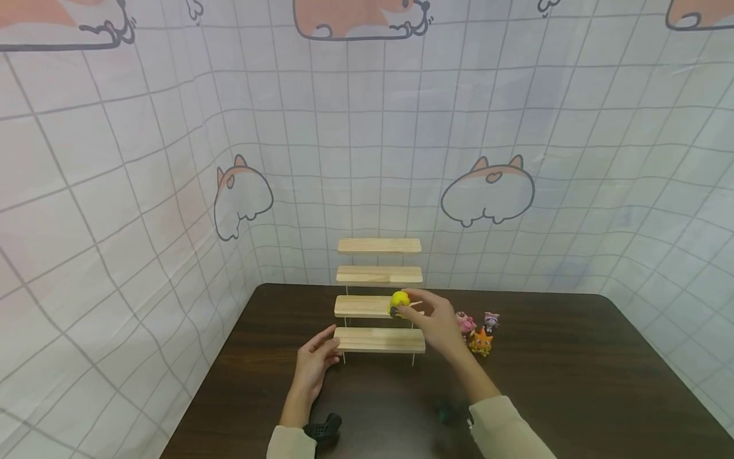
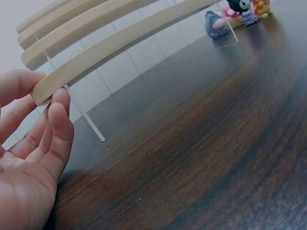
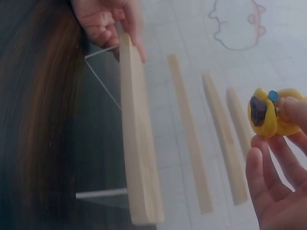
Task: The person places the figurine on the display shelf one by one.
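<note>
A wooden tiered display shelf [image 1: 378, 341] with several pale boards on thin clear supports stands at the table's middle. My left hand [image 1: 311, 363] grips the left end of its lowest board [image 2: 120, 45], thumb above and fingers beneath. My right hand [image 1: 438, 325] pinches a small yellow toy figurine [image 3: 268, 124] between thumb and fingers. In the right wrist view the figurine shows a dark purple part and a blue dot. From the head view it is held in front of the right part of the second board from the bottom; whether it touches the board I cannot tell.
Right of the shelf, several toy figurines stand close together: a pink one [image 1: 465, 322], an orange one [image 1: 480, 343] and a small purple-and-white one [image 1: 490, 321]. A white grid-patterned cloth [image 1: 378, 140] rises behind the dark wooden table [image 1: 573, 382]. A black device [image 1: 325, 428] sits at my left wrist.
</note>
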A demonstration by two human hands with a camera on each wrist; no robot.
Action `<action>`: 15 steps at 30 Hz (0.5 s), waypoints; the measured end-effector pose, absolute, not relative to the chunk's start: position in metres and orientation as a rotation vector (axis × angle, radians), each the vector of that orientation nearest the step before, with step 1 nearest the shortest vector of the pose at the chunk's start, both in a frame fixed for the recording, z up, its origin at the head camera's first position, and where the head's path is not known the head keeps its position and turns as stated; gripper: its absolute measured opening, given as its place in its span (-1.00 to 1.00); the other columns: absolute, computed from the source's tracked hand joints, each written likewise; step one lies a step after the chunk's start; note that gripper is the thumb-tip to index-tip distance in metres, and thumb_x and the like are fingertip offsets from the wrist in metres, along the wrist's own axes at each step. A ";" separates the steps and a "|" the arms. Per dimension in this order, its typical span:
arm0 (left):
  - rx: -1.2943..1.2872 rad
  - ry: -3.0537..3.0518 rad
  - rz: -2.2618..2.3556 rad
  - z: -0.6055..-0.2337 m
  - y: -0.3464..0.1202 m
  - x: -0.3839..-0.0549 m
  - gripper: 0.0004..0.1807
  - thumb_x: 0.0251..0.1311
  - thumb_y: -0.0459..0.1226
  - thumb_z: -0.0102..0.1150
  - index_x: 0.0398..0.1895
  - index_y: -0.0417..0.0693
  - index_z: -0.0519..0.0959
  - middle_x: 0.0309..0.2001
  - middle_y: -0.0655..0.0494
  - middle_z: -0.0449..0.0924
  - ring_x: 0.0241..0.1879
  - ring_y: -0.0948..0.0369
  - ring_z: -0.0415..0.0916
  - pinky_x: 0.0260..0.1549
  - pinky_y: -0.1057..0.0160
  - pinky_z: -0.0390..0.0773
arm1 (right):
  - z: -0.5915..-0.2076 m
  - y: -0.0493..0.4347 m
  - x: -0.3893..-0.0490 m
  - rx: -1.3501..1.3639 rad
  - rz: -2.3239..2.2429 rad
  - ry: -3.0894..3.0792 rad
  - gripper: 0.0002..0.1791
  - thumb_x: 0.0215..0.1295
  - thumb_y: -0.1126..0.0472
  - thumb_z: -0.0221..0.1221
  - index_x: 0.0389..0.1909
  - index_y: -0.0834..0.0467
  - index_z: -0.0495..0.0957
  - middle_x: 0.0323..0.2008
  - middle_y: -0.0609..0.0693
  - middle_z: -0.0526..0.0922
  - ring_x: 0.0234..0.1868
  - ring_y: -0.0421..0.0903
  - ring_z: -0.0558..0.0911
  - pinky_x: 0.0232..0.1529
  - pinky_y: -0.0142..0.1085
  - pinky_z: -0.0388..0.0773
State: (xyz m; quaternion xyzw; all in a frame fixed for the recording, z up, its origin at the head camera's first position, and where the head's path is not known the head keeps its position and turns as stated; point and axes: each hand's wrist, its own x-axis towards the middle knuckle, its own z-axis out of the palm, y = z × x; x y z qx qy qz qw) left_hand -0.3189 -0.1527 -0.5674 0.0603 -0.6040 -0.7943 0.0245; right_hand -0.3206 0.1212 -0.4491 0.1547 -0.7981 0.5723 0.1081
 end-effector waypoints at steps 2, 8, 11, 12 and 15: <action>0.180 -1.863 -2.459 -0.568 -0.153 -0.318 -0.44 0.31 -0.30 0.33 0.36 -0.24 0.50 -0.32 0.18 0.66 -0.39 0.28 0.65 -0.33 0.37 0.66 | -0.449 0.114 -0.324 0.467 1.659 -2.359 -0.57 0.33 0.03 0.37 0.18 0.04 0.66 0.00 0.10 0.71 -0.05 0.07 0.70 -0.12 -0.23 0.65; 0.171 -1.859 -2.466 -0.568 -0.153 -0.318 -0.44 0.33 -0.30 0.31 0.37 -0.26 0.48 -0.32 0.18 0.66 -0.38 0.28 0.66 -0.33 0.36 0.66 | -0.448 0.092 -0.333 0.509 1.595 -2.396 -0.61 0.35 0.06 0.35 0.17 0.01 0.67 0.02 0.07 0.72 -0.03 0.06 0.70 -0.04 -0.11 0.67; 0.188 -1.860 -2.471 -0.567 -0.153 -0.319 -0.45 0.33 -0.31 0.30 0.37 -0.23 0.49 -0.32 0.19 0.66 -0.37 0.28 0.66 -0.31 0.36 0.67 | -0.448 0.083 -0.336 0.517 1.581 -2.413 -0.61 0.36 0.06 0.34 0.18 0.01 0.66 0.02 0.05 0.72 -0.03 0.07 0.70 -0.08 -0.10 0.68; 0.191 -1.863 -2.470 -0.566 -0.154 -0.319 -0.46 0.34 -0.31 0.30 0.37 -0.22 0.49 -0.32 0.19 0.66 -0.37 0.28 0.66 -0.31 0.35 0.67 | -0.448 0.081 -0.337 0.520 1.584 -2.417 -0.60 0.36 0.06 0.34 0.18 0.01 0.66 0.03 0.04 0.72 -0.03 0.06 0.69 -0.08 -0.10 0.68; 0.196 -1.867 -2.469 -0.566 -0.154 -0.318 -0.46 0.34 -0.31 0.30 0.37 -0.21 0.50 -0.32 0.20 0.66 -0.37 0.28 0.66 -0.30 0.35 0.67 | -0.450 0.074 -0.341 0.545 1.590 -2.412 -0.58 0.35 0.06 0.35 0.19 0.06 0.66 0.03 0.06 0.72 -0.03 0.08 0.70 -0.08 -0.08 0.69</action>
